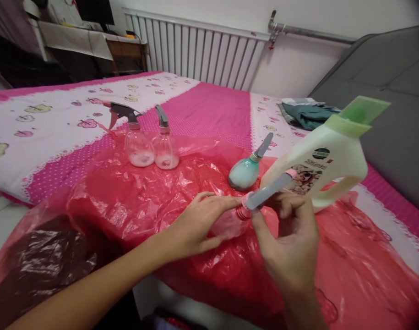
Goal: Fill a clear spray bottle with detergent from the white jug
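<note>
My left hand (202, 217) is closed around a clear pink spray bottle (230, 227) that lies tilted low over the red plastic sheet. In my right hand (291, 247), thumb and fingers pinch its grey and pink spray head (269, 190) at the threaded neck. Whether the head is seated on the threads cannot be made out. Just beyond my hands leans a teal spray bottle (244, 173) with a grey trigger. Two pink spray bottles (139, 149) with a little whitish liquid stand together at the left. The right hand is close to a large cream detergent jug (336, 156) with a green cap.
Red plastic sheeting (127, 192) covers the front of a bed with a pink patterned bedspread (216, 112). Folded clothes (307, 114) lie behind the jug by a grey headboard (384, 78). A radiator (195, 48) and a desk (75, 41) stand at the back.
</note>
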{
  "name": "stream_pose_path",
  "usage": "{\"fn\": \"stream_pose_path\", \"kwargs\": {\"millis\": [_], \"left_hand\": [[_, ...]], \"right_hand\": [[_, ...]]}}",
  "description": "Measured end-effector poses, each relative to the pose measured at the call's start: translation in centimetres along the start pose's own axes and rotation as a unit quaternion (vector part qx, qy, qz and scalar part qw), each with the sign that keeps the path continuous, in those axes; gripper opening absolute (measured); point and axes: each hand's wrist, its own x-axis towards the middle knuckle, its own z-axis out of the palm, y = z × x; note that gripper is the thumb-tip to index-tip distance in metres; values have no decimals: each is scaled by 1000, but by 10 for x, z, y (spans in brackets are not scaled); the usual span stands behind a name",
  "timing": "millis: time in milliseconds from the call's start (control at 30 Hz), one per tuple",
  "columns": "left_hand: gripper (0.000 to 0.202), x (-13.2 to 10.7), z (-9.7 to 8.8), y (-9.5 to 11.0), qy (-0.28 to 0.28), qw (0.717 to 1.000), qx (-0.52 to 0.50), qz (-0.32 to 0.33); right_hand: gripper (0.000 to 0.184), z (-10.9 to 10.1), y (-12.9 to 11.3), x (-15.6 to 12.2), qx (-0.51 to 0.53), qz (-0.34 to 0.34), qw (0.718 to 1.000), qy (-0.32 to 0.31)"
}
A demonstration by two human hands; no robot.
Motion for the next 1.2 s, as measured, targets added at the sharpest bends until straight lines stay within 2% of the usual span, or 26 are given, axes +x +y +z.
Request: {"fn": "stream_pose_path", "kwargs": {"millis": [67,133,300,400,467,600,767,833,933,1000,1133,1200], "left_hand": [[60,0,0,-1,3,1000,-10,2],[60,0,1,-2,2,1000,-19,7],[65,1,2,-3,0,1000,-25,8],[63,1,1,-3,-1,1000,-22,0],[61,0,1,-2,0,1000,-22,-2],[61,0,0,-2,5,1000,-17,4],[62,0,0,-2,5,1000,-23,2],[64,1,0,-2,0,1000,-27,-1],[64,1,0,-2,-2,1000,-23,3],[61,1,0,-3,4,1000,-19,8],[56,1,0,-3,3,1000,-25,-2],[55,2,0,-3,-1,999,-30,-12]], "right_hand": [[37,1,-1,0,-63,-54,997,8],[37,1,-3,-1,-101,-63,993,5],[36,-2,-4,0,-21,20,1000,5],[36,-3,-2,0,-53,-5,998,16],[36,-2,-2,1,-63,-7,998,1],[34,-1,-1,1,1,9,1000,-2],[31,-1,2,-1,-55,-59,997,0],[32,-1,1,-1,-47,-45,998,-10],[31,-1,0,0,32,21,999,-8],[30,-2,2,2,66,39,997,5],[32,-4,3,1,8,-22,1000,-2],[33,-4,1,-1,-20,-27,999,-20]]}}
